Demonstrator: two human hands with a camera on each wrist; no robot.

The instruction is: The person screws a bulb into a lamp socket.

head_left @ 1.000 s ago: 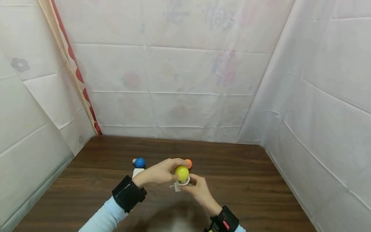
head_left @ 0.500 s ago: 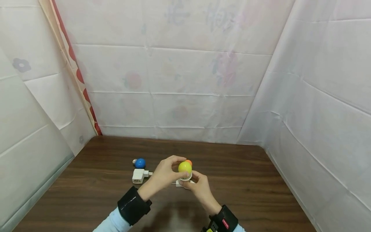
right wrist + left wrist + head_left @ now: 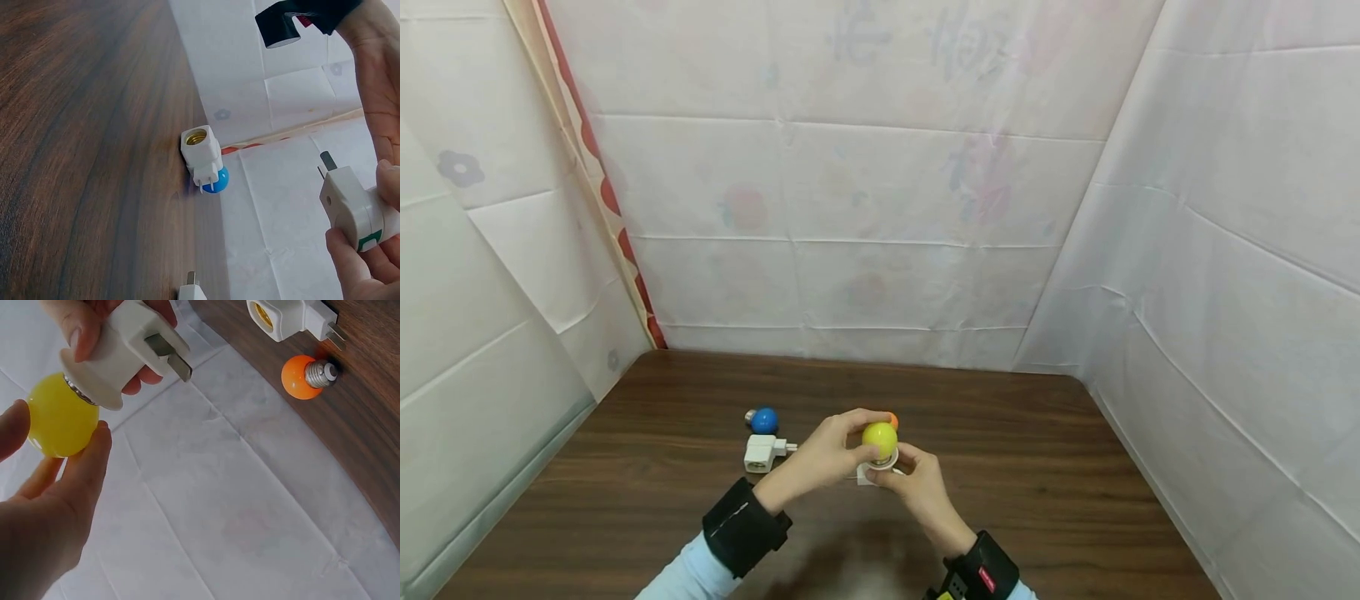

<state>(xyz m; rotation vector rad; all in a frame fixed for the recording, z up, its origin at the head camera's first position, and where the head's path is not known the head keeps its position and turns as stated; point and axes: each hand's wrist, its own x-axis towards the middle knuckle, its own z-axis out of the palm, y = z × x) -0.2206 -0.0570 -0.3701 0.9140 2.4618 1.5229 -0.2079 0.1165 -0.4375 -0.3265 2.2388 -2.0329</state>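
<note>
Between my left thumb and fingers I pinch a yellow bulb point(image 3: 880, 440); my left hand point(image 3: 829, 454) comes at it from the left. The bulb's metal base sits in the mouth of a white plug-in lamp socket point(image 3: 119, 353), with a little metal showing at the rim. My right hand point(image 3: 922, 487) grips that socket round its body, above the table. Two flat prongs stick out from the socket in the left wrist view. In the right wrist view my right fingers point(image 3: 344, 256) lie round the socket, and the yellow bulb is out of frame.
On the brown wooden table point(image 3: 625, 500), a second white socket point(image 3: 760, 454) lies left of my hands, with a blue bulb point(image 3: 764, 421) behind it. An orange bulb point(image 3: 301, 377) lies beyond my hands near another white socket point(image 3: 281, 317). White sheets point(image 3: 865, 183) hang round the table.
My left hand has shifted right, its wrist uncovering the white socket on the table, and its thumb has changed place on the yellow bulb. Bulb and held socket have moved slightly right and up.
</note>
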